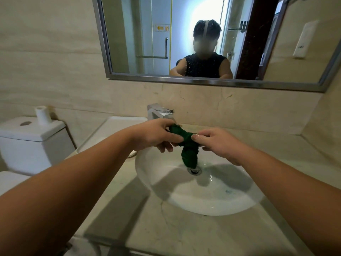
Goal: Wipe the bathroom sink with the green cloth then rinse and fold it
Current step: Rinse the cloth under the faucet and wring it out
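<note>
Dk green cloth (186, 143), white sink (184, 196), beige marble counter (166, 228), chrome tap (160, 111)

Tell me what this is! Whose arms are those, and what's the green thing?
There is one picture, from a camera worn on a person's head, looking down. So the arms are that person's own. The left hand and right hand both grip a green cloth, bunched into a roll, over a white sink. One end hangs above the drain. Behind stands a shiny tap. The sink sits in a pale counter. On the left is a toilet with a paper roll on its tank. The mirror shows the same person.
</note>
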Demonstrator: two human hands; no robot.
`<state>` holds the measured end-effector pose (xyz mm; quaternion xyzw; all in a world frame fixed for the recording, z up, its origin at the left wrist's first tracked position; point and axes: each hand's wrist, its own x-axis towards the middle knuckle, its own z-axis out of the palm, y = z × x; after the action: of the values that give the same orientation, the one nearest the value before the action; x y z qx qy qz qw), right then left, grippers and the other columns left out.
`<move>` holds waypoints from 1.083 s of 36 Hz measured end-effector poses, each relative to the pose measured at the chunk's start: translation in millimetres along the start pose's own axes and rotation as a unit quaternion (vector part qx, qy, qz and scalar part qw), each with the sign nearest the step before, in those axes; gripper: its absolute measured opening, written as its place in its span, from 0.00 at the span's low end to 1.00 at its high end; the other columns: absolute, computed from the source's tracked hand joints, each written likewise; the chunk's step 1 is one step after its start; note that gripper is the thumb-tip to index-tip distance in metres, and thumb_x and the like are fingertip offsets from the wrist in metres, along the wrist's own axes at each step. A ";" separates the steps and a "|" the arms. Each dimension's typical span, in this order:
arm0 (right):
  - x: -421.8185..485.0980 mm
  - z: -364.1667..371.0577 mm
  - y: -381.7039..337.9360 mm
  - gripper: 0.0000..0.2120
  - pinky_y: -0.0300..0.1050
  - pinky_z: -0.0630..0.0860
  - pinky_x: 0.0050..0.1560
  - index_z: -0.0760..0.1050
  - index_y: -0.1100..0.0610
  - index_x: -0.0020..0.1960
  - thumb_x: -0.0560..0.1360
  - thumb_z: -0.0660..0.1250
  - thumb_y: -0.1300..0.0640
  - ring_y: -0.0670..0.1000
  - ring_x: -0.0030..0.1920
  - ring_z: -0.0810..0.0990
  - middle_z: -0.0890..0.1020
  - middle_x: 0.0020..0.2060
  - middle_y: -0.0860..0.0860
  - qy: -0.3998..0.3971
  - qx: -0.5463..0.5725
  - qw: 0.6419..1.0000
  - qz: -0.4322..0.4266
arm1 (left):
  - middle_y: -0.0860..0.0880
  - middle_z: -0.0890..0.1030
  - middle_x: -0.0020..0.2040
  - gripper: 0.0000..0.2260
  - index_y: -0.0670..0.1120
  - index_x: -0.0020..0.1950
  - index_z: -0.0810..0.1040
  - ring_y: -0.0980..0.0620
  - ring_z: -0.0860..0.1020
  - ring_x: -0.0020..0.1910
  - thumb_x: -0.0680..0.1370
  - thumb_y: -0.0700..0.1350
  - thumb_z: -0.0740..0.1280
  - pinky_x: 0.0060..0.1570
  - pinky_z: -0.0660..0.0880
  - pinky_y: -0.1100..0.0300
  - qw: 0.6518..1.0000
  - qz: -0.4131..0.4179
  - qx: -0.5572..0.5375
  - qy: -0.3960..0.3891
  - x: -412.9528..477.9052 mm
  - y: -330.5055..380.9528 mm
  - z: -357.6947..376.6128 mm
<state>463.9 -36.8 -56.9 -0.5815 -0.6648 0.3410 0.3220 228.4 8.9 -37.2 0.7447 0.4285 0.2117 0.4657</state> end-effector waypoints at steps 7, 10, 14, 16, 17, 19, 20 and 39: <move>4.9 -0.1 3.6 0.12 0.58 0.78 0.65 0.85 0.43 0.47 0.83 0.65 0.45 0.45 0.53 0.85 0.88 0.47 0.43 0.080 0.019 0.997 -0.017 | 0.40 0.85 0.48 0.17 0.48 0.59 0.84 0.47 0.82 0.36 0.83 0.60 0.68 0.32 0.75 0.58 0.997 -0.055 0.010 0.054 -1.1 1.1 1.2; 6.9 -3.2 1.0 0.14 0.59 0.80 0.62 0.86 0.51 0.51 0.82 0.64 0.45 0.52 0.53 0.86 0.88 0.48 0.48 0.110 0.053 0.992 -0.022 | 0.39 0.85 0.52 0.20 0.50 0.53 0.85 0.46 0.84 0.36 0.84 0.64 0.62 0.34 0.78 0.56 0.991 -0.088 0.037 0.091 1.1 1.7 2.6; 10.0 -3.5 -8.9 0.14 0.50 0.84 0.50 0.84 0.55 0.50 0.84 0.63 0.50 0.55 0.46 0.86 0.87 0.43 0.53 0.109 0.104 0.987 -0.050 | 0.46 0.86 0.55 0.25 0.50 0.63 0.83 0.44 0.86 0.50 0.84 0.67 0.58 0.52 0.84 0.48 0.973 -0.087 0.177 0.122 9.7 2.8 5.8; 11.7 -3.5 -16.9 0.13 0.42 0.82 0.42 0.82 0.57 0.50 0.85 0.62 0.52 0.49 0.42 0.85 0.86 0.42 0.52 0.100 0.113 0.987 -0.062 | 0.52 0.85 0.61 0.26 0.55 0.68 0.82 0.49 0.83 0.59 0.79 0.71 0.64 0.64 0.79 0.46 0.988 -0.040 0.122 0.082 9.3 4.6 6.9; 12.2 -3.9 -20.8 0.12 0.39 0.81 0.40 0.81 0.57 0.51 0.85 0.62 0.53 0.46 0.39 0.84 0.85 0.41 0.52 0.097 0.115 0.986 -0.067 | 0.53 0.85 0.62 0.26 0.57 0.68 0.81 0.50 0.81 0.63 0.78 0.70 0.67 0.68 0.76 0.46 0.997 -0.017 0.067 0.046 8.9 5.6 7.1; 13.2 -6.2 -27.2 0.11 0.37 0.79 0.36 0.80 0.59 0.53 0.85 0.62 0.53 0.43 0.37 0.83 0.84 0.42 0.53 0.097 0.123 0.985 -0.073 | 0.51 0.85 0.63 0.18 0.55 0.65 0.83 0.48 0.81 0.66 0.79 0.61 0.73 0.71 0.72 0.48 1.000 0.019 -0.019 -0.009 10.0 6.1 6.0; 14.1 -7.8 -29.8 0.12 0.37 0.78 0.35 0.80 0.60 0.54 0.85 0.62 0.54 0.43 0.37 0.83 0.84 0.42 0.54 0.098 0.127 0.984 -0.074 | 0.47 0.85 0.62 0.14 0.52 0.63 0.84 0.44 0.81 0.66 0.79 0.55 0.75 0.70 0.73 0.48 0.999 0.032 -0.037 -0.022 10.2 7.8 5.6; 3.7 -17.3 -49.8 0.12 0.47 0.75 0.43 0.82 0.62 0.52 0.74 0.77 0.55 0.50 0.41 0.80 0.82 0.40 0.54 -0.029 0.048 0.998 -0.042 | 0.36 0.83 0.61 0.05 0.46 0.54 0.85 0.35 0.81 0.65 0.78 0.44 0.73 0.71 0.74 0.36 0.999 -0.013 -0.007 -0.041 -5.2 23.6 -8.3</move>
<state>450.2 -36.3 -5.8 -0.5267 -0.6805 0.3752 0.3446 230.1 4.1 -12.2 0.7442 0.4172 0.1783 0.4903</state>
